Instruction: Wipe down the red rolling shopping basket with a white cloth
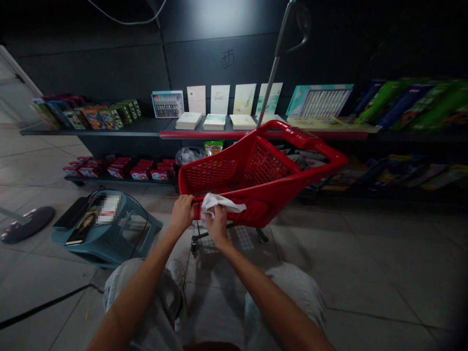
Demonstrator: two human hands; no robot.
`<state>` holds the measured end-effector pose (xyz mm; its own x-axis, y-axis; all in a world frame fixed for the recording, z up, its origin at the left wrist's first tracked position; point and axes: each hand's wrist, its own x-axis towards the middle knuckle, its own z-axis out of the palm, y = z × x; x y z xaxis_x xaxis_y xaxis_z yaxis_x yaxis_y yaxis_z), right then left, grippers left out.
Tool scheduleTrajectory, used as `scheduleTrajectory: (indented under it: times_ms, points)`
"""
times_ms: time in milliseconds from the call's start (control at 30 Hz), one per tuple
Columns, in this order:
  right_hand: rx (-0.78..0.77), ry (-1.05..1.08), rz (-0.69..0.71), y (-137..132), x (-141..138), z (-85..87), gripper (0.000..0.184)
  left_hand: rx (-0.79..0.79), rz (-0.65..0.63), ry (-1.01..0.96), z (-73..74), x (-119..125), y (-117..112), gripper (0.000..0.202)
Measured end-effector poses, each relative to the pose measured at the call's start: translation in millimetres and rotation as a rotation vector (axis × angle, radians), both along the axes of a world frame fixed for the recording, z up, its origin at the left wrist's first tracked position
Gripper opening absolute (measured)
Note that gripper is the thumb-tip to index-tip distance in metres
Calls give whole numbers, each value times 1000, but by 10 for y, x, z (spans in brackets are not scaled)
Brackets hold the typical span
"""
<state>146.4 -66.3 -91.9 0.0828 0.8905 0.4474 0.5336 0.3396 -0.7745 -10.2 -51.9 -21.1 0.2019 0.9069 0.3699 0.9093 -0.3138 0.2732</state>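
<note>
A small red shopping cart (278,202) stands sideways before me, its handle end to the right. My left hand (183,213) grips the top rim at the cart's front left corner, fingers curled over the edge. In my right hand (218,226) is a white cloth (219,201), pinched and bunched against the outer side of the basket just below the rim. One end of the cloth trails to the right along the red lattice. Black casters show under the cart.
A teal plastic stool (109,239) with phones on top stands at left, near a round grey stand base (31,224). Behind the cart, a dark shelf (146,127) carries notebooks, pen sets and boxed goods. A metal pole (270,83) rises behind the cart.
</note>
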Motion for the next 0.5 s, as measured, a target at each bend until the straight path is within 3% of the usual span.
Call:
scheduleTrajectory:
  times_ms: [100, 167, 300, 500]
  points:
    - [-14, -345, 322, -32, -58, -36, 54, -1, -7, 30, 6, -25, -3, 8]
    - [-46, -523, 376, -13, 33, -45, 61, -2, -11, 57, 12, -37, -9, 10]
    - [-97, -693, 323, 2, 419, -36, 52, 1, -14, 88, 12, -61, -16, 10]
    - [-85, -475, 38, -45, 1368, -49, 40, -2, -41, 86, 6, -111, -33, 10]
